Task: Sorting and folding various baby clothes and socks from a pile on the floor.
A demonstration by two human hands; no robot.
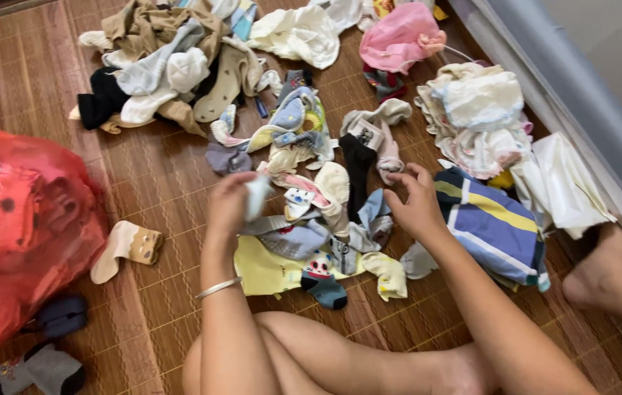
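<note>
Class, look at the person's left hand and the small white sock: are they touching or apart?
Touching. The head view shows the left hand closed around the small white sock, whose end sticks out past the fingers.

Soft cloth on a ribbed woven mat

The mat (157, 175) looked like slatted bamboo, brown and faintly glossy. The socks (311, 219) were matt knitted cloth, and the left hand (227, 205) pinched a white sock (256, 196) of the same soft knit. The striped cloth (494, 223) looked smooth and woven. The red bag (19, 219) was thin, crinkled, shiny plastic. The bangle (217, 287) was polished metal.
</note>
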